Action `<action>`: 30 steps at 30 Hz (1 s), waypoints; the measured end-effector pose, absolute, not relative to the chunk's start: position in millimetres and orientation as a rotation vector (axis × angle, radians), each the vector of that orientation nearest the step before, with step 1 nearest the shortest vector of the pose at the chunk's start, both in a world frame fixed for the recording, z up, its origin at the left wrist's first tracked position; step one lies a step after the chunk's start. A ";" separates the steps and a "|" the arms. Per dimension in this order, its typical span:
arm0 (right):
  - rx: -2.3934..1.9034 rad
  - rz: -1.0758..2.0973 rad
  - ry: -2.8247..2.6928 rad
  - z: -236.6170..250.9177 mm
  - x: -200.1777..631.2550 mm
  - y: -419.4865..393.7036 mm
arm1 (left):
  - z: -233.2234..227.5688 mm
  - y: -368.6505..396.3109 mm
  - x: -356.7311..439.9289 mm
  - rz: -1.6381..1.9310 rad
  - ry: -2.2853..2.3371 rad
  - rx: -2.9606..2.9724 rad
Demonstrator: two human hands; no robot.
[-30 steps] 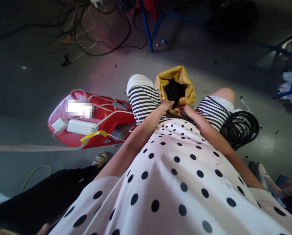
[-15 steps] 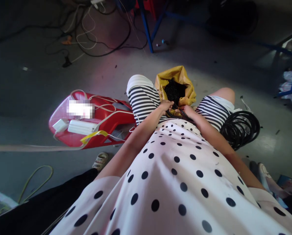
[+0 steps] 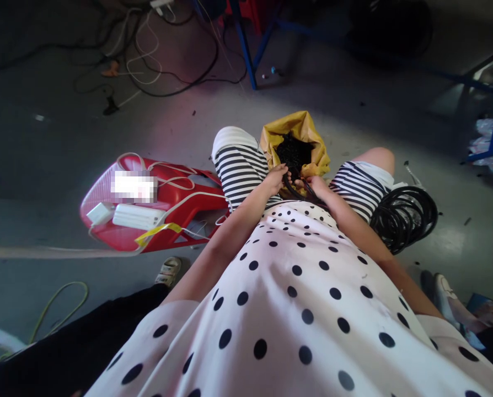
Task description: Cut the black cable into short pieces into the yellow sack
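Between my knees stands an open yellow sack (image 3: 321, 155) with a dark mass of small black pieces (image 3: 290, 151) inside. At its near rim, my left hand (image 3: 276, 177) is closed on a black cable (image 3: 295, 193), which curves down toward my lap. My right hand (image 3: 315, 186) is closed on another part of the same dark cable, a short way to the right. The fingertips are small and dim, and the cable's ends cannot be made out. A coil of black cable (image 3: 407, 215) lies beside my right leg.
At my left is a red plastic stool (image 3: 188, 187) lying on its side, with a white power strip (image 3: 137, 216) and white cords on it. Tangled cables (image 3: 147, 60) lie on the floor ahead, near a blue metal frame (image 3: 244, 47). Other people's shoes (image 3: 170, 271) show on both sides.
My left hand has shifted slightly up and to the left, away from my right hand. More of the black cable shows curving between them.
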State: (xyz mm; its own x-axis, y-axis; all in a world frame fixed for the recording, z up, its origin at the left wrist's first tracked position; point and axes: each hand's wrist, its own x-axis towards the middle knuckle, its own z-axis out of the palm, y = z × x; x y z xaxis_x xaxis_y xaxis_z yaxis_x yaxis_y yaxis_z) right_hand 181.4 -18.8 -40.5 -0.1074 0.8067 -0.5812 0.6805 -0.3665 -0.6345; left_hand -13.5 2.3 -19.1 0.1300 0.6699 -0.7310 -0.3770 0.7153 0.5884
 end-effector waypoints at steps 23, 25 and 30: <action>-1.939 1.513 -1.751 -30.1 182.3 -22.8 | -2.8 2.6 -9.5 0.816 1.258 0.172; -1.951 1.504 -1.758 -30.4 180.9 -22.4 | -1.5 1.8 -10.2 0.795 1.256 0.207; -1.953 1.505 -1.785 -29.3 180.1 -21.9 | -0.9 1.5 -12.2 0.769 1.240 0.247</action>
